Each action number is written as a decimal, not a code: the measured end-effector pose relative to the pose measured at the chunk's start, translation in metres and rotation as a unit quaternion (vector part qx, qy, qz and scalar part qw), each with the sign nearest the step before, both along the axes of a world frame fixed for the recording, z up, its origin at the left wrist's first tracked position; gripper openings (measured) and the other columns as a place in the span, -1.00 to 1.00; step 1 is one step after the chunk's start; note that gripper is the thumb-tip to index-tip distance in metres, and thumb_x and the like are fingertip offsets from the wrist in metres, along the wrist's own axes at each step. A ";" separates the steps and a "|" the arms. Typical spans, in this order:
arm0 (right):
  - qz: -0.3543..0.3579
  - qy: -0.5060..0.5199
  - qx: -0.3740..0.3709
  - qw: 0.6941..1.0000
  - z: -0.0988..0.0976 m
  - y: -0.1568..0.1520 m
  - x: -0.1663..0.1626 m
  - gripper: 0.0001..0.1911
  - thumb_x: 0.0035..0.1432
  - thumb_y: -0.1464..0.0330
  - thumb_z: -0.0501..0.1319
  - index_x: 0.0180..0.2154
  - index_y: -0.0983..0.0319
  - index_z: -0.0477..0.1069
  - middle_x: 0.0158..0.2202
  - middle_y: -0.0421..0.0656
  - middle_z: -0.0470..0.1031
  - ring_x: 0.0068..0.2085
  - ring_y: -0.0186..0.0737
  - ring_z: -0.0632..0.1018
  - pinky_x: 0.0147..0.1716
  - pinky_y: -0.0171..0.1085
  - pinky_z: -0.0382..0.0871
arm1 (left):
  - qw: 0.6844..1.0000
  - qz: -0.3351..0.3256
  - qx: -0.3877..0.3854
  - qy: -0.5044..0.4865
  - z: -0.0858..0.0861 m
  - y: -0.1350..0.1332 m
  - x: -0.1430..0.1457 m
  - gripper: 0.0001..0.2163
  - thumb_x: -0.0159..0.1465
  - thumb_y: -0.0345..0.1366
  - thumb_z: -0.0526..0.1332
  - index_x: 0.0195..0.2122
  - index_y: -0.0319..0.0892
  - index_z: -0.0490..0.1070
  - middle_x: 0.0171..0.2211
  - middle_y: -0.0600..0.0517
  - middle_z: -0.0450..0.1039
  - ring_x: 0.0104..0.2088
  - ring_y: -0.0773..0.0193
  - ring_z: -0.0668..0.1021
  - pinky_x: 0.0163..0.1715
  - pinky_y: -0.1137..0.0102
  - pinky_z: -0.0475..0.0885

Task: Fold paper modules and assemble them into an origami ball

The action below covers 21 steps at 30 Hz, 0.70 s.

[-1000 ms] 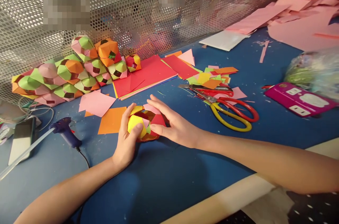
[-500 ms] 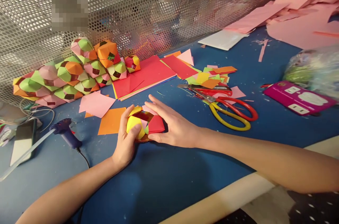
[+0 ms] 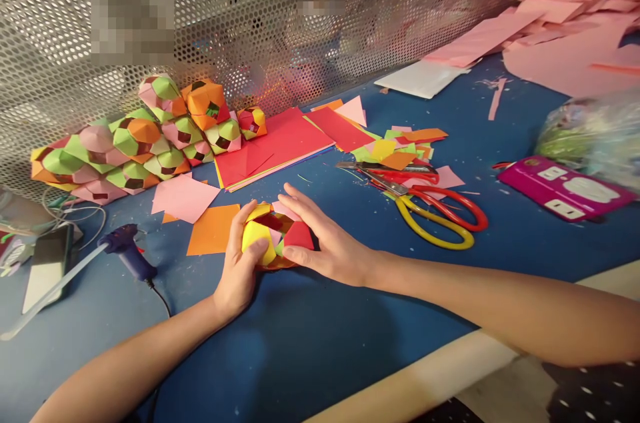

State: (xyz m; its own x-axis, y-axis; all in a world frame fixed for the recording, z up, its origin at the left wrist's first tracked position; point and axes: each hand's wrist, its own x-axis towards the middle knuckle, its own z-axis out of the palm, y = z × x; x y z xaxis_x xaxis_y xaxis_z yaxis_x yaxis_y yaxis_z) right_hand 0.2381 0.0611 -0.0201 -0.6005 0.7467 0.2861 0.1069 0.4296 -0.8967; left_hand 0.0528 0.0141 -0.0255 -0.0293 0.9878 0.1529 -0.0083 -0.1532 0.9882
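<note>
Blue counter (image 3: 310,343), scrap-littered. Folded paper balls (image 3: 140,140) stacked against mesh screen (image 3: 240,16), rear left. Red sheets (image 3: 280,140) beside them. Scissors (image 3: 430,206) centre-right. Glue gun (image 3: 127,253) left, near phone (image 3: 45,263). Magenta power strip (image 3: 565,186) far right.

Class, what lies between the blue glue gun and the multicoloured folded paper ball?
In the head view, a flat orange paper square lies between the blue glue gun and the multicoloured folded paper ball, by the left hand.
</note>
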 end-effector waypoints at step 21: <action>-0.007 0.018 -0.033 0.999 0.000 -0.006 -0.003 -0.31 0.29 0.12 0.10 0.36 0.00 -0.11 0.44 -0.13 -0.29 0.39 -0.04 0.05 0.31 0.07 0.04 | 0.998 -0.023 -0.020 -0.056 -0.001 0.000 0.001 -0.57 0.29 -0.19 0.14 0.20 0.07 0.22 0.24 0.02 0.26 0.26 0.02 0.29 0.27 0.05 0.12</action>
